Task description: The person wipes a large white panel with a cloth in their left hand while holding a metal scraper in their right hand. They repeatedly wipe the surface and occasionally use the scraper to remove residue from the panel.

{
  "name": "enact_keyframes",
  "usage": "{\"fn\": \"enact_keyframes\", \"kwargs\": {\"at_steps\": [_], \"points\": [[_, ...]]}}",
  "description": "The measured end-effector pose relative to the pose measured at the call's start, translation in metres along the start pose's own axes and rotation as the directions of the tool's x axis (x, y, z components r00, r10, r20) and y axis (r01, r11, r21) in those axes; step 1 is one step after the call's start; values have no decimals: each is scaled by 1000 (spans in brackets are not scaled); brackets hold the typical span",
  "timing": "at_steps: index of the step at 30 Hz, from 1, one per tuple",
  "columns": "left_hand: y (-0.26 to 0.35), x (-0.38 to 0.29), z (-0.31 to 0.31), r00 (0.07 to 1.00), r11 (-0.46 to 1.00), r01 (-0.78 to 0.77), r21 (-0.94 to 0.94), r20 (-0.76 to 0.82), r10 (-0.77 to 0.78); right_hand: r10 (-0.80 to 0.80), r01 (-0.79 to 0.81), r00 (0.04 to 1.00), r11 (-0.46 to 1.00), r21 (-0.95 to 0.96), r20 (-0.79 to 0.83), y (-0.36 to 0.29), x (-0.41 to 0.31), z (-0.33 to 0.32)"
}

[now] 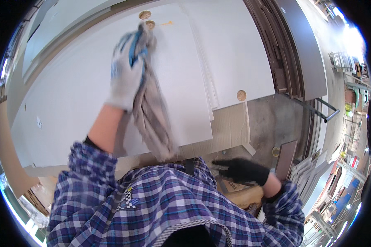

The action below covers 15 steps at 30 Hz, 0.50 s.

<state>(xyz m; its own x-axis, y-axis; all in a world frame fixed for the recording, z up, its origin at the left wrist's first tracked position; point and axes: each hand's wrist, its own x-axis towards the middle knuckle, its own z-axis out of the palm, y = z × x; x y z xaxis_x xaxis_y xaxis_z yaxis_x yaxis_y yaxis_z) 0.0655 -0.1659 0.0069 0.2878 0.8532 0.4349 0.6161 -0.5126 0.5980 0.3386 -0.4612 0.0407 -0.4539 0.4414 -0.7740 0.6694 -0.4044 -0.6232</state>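
Observation:
My left hand, in a white and blue work glove, grips a crumpled grey-beige rag over a white laminated board. The rag is blurred and trails toward my waist. Just past my fingertips, two round recesses expose the board's chipboard core. An orange mark lies beside them. My right hand, in a black glove, hangs off the board's near side beside my plaid clothing. Its fingers are somewhat apart, and I see nothing in them.
More white boards lie under and right of the top one, over cardboard. Dark brown panels are stacked to the right, near a protruding metal tube frame. Grey panels lean at lower right. A brown carton sits below my right hand.

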Motion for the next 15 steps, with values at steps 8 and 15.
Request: {"fn": "enact_keyframes", "kwargs": {"at_steps": [8, 15], "points": [[-27, 70, 37, 939, 970, -239, 49, 268, 218, 436, -525, 849, 636, 566, 298, 58, -3, 106], [114, -93, 28, 380, 755, -423, -501, 658, 650, 313, 331, 824, 410, 850, -472, 41, -9, 32]]}}
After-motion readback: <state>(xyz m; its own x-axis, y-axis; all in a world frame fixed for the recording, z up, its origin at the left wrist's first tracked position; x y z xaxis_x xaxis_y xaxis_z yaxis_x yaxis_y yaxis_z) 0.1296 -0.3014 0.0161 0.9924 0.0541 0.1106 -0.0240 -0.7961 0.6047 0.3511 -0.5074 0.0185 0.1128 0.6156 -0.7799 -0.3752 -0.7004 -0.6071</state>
